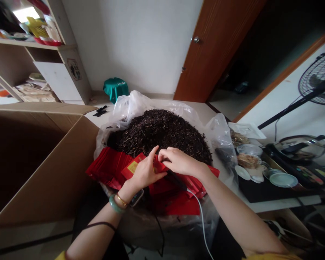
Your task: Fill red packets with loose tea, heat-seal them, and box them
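The left hand (144, 172) and right hand (180, 161) are closed in a pinch on a small red packet (159, 165), just above more red packets (108, 166). These lie against a heap of dark tea leaves (161, 133) in a clear plastic bag (219, 139), with an open cardboard box (43, 155) to the left.

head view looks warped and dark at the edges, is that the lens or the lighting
Head view: both. Wide-angle distortion makes the wooden door and the shelf unit lean; the doorway falls into deep shadow, a glare patch burns out at upper left, and the dark tea leaves stay fairly sharp.
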The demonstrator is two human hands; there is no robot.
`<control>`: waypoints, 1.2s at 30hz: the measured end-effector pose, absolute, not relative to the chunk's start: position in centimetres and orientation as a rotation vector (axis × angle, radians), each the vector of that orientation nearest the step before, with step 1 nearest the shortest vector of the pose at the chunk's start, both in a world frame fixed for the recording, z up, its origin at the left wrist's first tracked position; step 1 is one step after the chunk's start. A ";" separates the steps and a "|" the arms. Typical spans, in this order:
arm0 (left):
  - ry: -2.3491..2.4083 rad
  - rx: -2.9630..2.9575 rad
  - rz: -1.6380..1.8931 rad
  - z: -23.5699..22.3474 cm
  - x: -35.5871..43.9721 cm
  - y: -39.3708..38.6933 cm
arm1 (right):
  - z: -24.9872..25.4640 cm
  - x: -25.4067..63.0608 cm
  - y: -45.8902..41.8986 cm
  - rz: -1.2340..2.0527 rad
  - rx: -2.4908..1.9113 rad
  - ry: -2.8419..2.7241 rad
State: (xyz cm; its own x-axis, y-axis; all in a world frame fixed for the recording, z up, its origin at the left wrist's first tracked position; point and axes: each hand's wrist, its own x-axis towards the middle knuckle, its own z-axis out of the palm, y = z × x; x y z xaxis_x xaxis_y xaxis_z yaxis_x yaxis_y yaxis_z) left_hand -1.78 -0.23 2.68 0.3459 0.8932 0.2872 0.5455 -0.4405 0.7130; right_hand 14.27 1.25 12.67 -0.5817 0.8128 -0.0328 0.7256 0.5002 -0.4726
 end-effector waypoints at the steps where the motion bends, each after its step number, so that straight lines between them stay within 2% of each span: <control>1: 1.257 2.098 0.907 2.7 -1.8 -0.2 | 12.7 14.3 1.2 0.683 -1.312 -2.512; 6: 1.284 2.080 0.883 3.0 -1.7 -0.4 | 12.3 14.3 0.8 0.794 -1.295 -2.298; 15: 1.297 2.065 0.884 3.2 -1.6 -0.5 | 11.4 14.7 0.8 0.761 -1.249 -2.402; 21: 1.278 2.029 0.921 2.9 -1.7 -0.4 | 11.8 15.5 0.1 0.661 -1.119 -2.175; 30: 1.274 2.049 0.942 2.5 -1.6 -0.3 | 11.6 15.2 -0.5 0.579 -1.050 -2.295; 36: 1.300 2.032 1.004 2.5 -1.6 -0.4 | 11.1 17.5 0.1 0.511 -1.167 -2.031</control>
State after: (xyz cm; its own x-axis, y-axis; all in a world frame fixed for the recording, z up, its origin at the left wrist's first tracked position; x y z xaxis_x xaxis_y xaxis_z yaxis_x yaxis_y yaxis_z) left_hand -1.65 -0.39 2.49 0.2635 0.9149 0.3057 0.5272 -0.4020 0.7486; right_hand 17.51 0.11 11.07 -0.3246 0.8601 0.3934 0.5712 0.5098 -0.6433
